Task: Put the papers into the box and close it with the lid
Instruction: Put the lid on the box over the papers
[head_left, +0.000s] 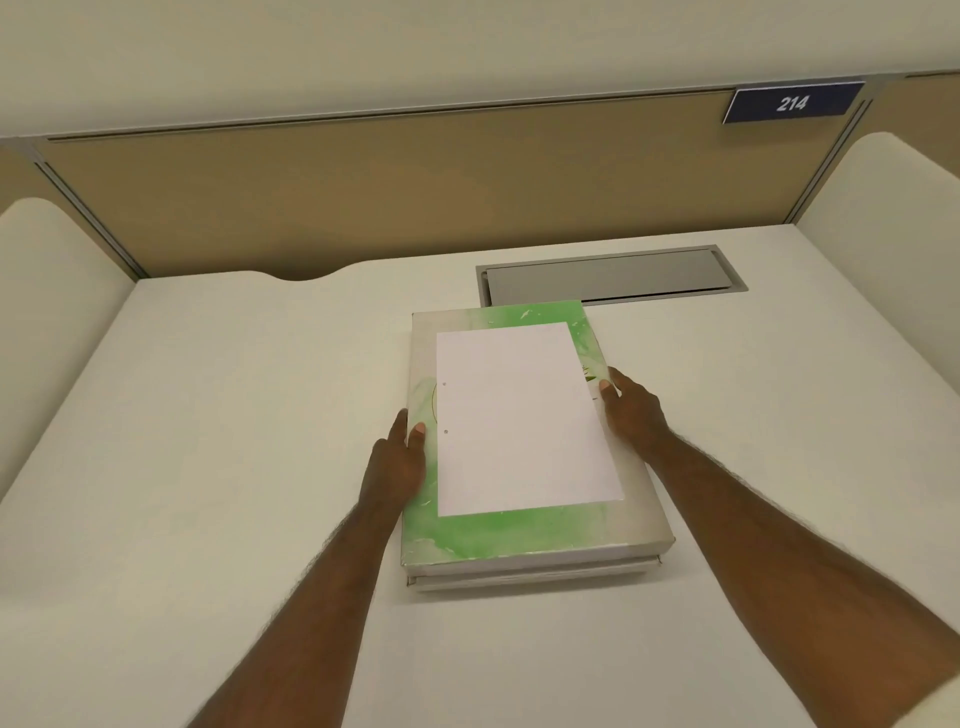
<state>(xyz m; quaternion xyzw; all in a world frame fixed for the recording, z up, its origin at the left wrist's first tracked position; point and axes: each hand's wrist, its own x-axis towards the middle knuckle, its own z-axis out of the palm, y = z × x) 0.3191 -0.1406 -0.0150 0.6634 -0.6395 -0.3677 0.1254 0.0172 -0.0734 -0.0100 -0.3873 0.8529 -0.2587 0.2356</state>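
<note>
While lidded, box (530, 564) under paper (519, 415) (hands (397, 457) alongside)

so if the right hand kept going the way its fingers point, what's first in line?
The right hand grips the box lid's right edge, fingers pointing up-left across it. Going on, it would likely meet the white paper lying on the lid first; depth is unclear.

We see a flat grey cardboard box (535, 569) on the cream worktop (208, 441), covered by its green-and-white lid (519, 535). A white punched sheet of paper (519, 415) lies on the lid. Our left hand (397, 462) grips the lid's left edge and our right hand (631, 410) its right edge, thumbs on top. Behind lies a grey metal cable hatch (608, 278).
</note>
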